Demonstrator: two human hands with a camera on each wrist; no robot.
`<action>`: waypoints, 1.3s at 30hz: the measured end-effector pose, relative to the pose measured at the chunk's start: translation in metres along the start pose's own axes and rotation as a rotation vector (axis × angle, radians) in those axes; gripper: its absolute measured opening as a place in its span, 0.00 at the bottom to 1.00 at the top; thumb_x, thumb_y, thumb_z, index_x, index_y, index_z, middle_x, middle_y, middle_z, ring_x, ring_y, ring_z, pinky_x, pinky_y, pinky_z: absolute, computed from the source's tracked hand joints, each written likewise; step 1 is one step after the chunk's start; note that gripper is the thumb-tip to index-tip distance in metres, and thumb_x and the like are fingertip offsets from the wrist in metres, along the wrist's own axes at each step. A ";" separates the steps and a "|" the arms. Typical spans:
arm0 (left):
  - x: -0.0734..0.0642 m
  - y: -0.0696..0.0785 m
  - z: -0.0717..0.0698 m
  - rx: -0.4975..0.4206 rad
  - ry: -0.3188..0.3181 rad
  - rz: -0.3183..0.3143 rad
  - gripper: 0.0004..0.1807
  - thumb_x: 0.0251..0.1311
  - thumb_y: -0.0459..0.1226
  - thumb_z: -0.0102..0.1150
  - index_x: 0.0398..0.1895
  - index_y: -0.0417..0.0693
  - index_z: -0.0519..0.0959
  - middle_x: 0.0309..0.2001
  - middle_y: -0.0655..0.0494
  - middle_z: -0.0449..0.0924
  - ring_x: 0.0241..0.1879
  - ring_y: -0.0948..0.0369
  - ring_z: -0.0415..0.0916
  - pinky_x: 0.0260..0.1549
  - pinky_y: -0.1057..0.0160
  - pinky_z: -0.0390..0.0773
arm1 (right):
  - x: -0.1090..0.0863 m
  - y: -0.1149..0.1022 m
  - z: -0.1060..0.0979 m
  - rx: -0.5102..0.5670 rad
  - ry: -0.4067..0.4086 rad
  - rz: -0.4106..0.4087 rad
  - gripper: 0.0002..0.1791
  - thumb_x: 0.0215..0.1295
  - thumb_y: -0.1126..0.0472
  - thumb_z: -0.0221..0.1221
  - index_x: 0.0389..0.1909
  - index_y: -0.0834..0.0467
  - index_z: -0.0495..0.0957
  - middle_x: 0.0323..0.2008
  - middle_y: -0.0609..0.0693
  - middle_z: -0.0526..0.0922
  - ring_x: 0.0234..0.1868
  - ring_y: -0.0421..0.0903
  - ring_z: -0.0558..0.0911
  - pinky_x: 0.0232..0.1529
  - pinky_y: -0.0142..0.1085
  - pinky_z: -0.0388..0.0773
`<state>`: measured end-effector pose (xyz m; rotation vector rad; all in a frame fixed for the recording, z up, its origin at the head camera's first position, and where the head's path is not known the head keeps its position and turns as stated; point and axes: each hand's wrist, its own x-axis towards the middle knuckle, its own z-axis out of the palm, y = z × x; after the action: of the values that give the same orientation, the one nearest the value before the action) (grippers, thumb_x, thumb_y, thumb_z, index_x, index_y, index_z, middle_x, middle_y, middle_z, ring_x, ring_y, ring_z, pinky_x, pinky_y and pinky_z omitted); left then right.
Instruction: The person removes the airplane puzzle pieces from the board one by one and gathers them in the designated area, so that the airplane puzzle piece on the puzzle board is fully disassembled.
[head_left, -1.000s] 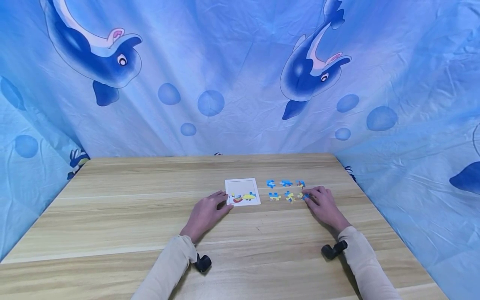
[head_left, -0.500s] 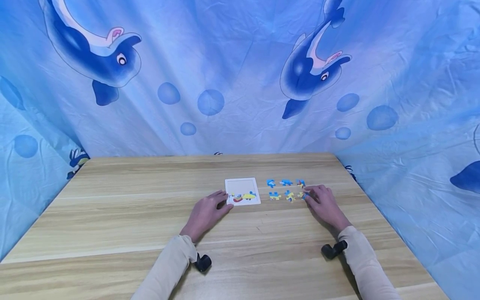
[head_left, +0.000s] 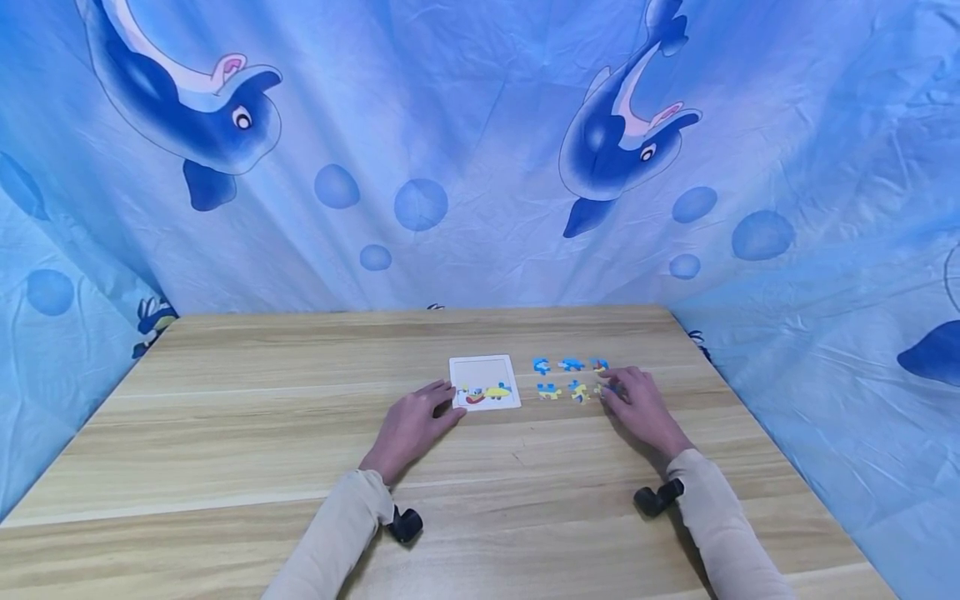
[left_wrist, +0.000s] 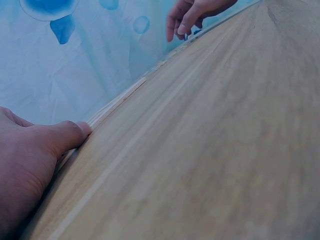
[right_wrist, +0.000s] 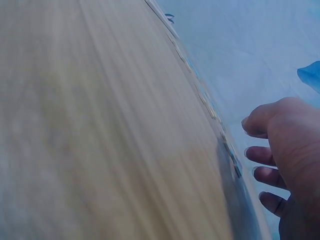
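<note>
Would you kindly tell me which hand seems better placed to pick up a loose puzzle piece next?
Probably the right hand: it is right at the loose puzzle pieces, by their right end, while the left hand touches the near-left corner of the white tray, farther from them.

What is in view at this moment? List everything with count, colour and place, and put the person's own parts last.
curtain: blue, behind and beside the table
printed dolphins: two clearly seen, blue and white, on the curtain
printed bubbles: several, blue, on the curtain
table: one, light wood, under everything
puzzle tray: one, white-rimmed, on the table
fitted pieces: count unclear, mostly yellow, along the tray's near side
loose pieces: six visible, blue and yellow, some red, right of the tray
wrist devices: two, black, at the wrists
sleeves: two, beige, on the forearms
left hand: one, bare, at the tray's left edge
right hand: one, bare, at the near-right loose piece; grip unclear
</note>
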<state>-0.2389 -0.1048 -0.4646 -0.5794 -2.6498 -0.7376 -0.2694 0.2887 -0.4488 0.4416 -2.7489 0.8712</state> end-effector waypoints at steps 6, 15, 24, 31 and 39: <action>0.000 -0.001 0.001 -0.002 0.008 -0.010 0.24 0.66 0.48 0.70 0.57 0.42 0.86 0.60 0.43 0.82 0.62 0.46 0.78 0.58 0.45 0.79 | 0.003 -0.007 0.004 0.017 -0.009 -0.027 0.19 0.74 0.63 0.60 0.61 0.67 0.78 0.52 0.64 0.77 0.56 0.62 0.72 0.56 0.60 0.72; 0.000 -0.001 0.001 0.004 0.012 -0.003 0.24 0.66 0.48 0.70 0.58 0.42 0.85 0.59 0.43 0.83 0.61 0.46 0.79 0.58 0.45 0.79 | 0.010 -0.019 0.013 0.026 -0.012 -0.091 0.17 0.72 0.65 0.61 0.60 0.64 0.79 0.51 0.62 0.78 0.55 0.61 0.73 0.55 0.59 0.72; 0.000 0.000 0.001 0.010 0.010 0.004 0.23 0.65 0.47 0.70 0.57 0.41 0.86 0.59 0.42 0.83 0.60 0.45 0.79 0.56 0.44 0.80 | 0.015 -0.035 0.024 0.047 -0.019 -0.164 0.18 0.71 0.64 0.62 0.58 0.66 0.79 0.46 0.58 0.79 0.51 0.58 0.74 0.53 0.55 0.72; 0.001 0.001 0.000 0.005 0.018 0.010 0.24 0.66 0.47 0.70 0.57 0.41 0.85 0.59 0.42 0.83 0.61 0.45 0.79 0.57 0.44 0.80 | 0.018 -0.043 0.032 0.056 -0.031 -0.171 0.18 0.72 0.63 0.62 0.59 0.65 0.80 0.48 0.58 0.79 0.54 0.58 0.75 0.66 0.61 0.64; 0.000 0.001 0.001 0.002 0.023 0.008 0.23 0.65 0.46 0.71 0.56 0.41 0.86 0.59 0.42 0.83 0.61 0.45 0.79 0.57 0.44 0.80 | 0.023 -0.054 0.040 0.073 -0.060 -0.187 0.16 0.73 0.63 0.61 0.58 0.64 0.80 0.48 0.57 0.79 0.52 0.57 0.76 0.66 0.61 0.65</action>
<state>-0.2388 -0.1035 -0.4646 -0.5776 -2.6254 -0.7346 -0.2765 0.2183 -0.4454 0.7360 -2.6808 0.9265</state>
